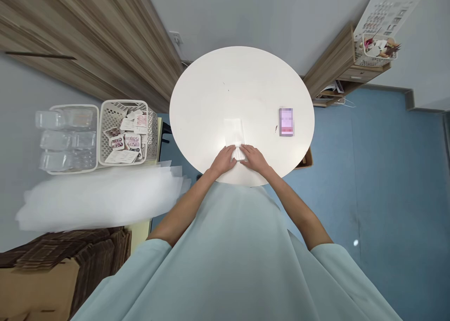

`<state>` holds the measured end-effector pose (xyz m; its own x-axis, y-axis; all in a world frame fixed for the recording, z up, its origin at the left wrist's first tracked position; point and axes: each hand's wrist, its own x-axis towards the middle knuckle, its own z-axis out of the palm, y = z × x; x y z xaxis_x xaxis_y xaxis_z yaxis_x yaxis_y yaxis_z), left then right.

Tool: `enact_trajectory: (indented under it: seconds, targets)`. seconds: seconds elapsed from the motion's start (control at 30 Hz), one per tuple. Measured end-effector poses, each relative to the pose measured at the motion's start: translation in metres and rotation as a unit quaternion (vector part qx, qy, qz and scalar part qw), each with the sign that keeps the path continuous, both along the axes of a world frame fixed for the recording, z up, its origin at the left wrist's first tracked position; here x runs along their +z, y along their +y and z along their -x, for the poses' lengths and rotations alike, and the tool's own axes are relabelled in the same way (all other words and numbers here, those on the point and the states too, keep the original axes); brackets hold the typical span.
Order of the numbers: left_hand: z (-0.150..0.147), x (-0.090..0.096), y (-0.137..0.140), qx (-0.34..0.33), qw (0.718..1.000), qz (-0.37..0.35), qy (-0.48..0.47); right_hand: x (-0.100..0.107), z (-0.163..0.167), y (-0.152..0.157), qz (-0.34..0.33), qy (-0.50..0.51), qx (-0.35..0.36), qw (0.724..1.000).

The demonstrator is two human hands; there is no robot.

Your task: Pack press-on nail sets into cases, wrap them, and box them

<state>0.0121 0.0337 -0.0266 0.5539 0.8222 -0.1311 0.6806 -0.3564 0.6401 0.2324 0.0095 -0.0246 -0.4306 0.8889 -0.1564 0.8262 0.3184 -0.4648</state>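
Observation:
A thin, whitish, see-through sheet (234,130) lies on the white oval table (242,77), stretching away from me. Its near end is folded or rolled into a small bundle (238,154); what is inside, if anything, cannot be made out. My left hand (224,160) grips the left side of this bundle, thumb toward me and fingers on the far side. From the right, my right hand (255,159) holds it the same way. Both hands are close together near the table's front edge.
A phone-like device (286,122) with a blurred screen lies right on the table. At left stand a basket of clear plastic boxes (68,138), a basket of small printed packs (123,133), a stack of white sheets (101,197) and flattened cardboard (38,283).

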Motion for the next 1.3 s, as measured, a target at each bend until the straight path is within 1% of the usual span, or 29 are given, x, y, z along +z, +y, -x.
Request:
enact_trajectory:
  seconds: [0.17,0.23,0.3,0.37,0.47,0.57,0.8,0.9,0.97,1.03,1.07,1.13,1.17,1.23,1.3]
  targets:
    - [0.013,0.005,-0.042,-0.016,0.999,0.039,0.002,0.002,0.002,-0.049,-0.009,0.024,-0.005,1.000]
    - [0.017,0.006,-0.054,-0.012,0.998,0.059,-0.004,0.005,0.001,-0.061,0.000,0.031,-0.008,0.999]
    - [0.020,0.007,-0.058,0.004,0.997,0.074,-0.020,0.009,0.000,-0.065,0.014,0.035,-0.020,0.999]
    - [0.020,0.007,-0.055,0.040,0.995,0.087,-0.038,0.014,0.000,-0.061,0.032,0.035,-0.039,0.998]
    - [0.018,0.006,-0.042,0.116,0.986,0.105,-0.056,0.018,0.003,-0.048,0.058,0.038,-0.076,0.995]
    - [0.016,0.005,-0.029,0.182,0.975,0.118,-0.047,0.019,0.006,-0.033,0.074,0.049,-0.117,0.989]
    - [0.002,0.003,-0.013,0.282,0.943,0.171,-0.044,0.008,0.011,-0.012,0.079,0.047,-0.189,0.978]
    - [-0.007,0.002,-0.009,0.312,0.935,0.164,-0.032,0.004,0.014,-0.008,0.106,0.057,-0.238,0.964]
    - [-0.011,0.002,-0.006,0.322,0.937,0.134,-0.013,0.005,0.017,-0.005,0.113,0.051,-0.273,0.954]
    - [-0.012,0.003,-0.004,0.303,0.950,0.078,0.004,0.008,0.021,-0.001,0.088,0.036,-0.287,0.953]
    - [-0.012,0.004,-0.002,0.276,0.960,0.047,0.007,0.009,0.023,0.002,0.065,0.029,-0.274,0.959]
    - [-0.011,0.005,0.004,0.190,0.982,0.001,0.005,0.013,0.025,0.007,0.016,0.019,-0.208,0.978]
    - [-0.010,0.006,0.007,0.141,0.990,-0.009,0.002,0.015,0.026,0.010,-0.001,0.015,-0.164,0.986]
    - [-0.008,0.007,0.015,0.059,0.998,-0.003,0.003,0.016,0.026,0.013,-0.007,0.005,-0.084,0.996]
    - [-0.006,0.007,0.023,0.013,1.000,0.019,0.013,0.017,0.023,0.014,0.005,-0.006,-0.039,0.999]
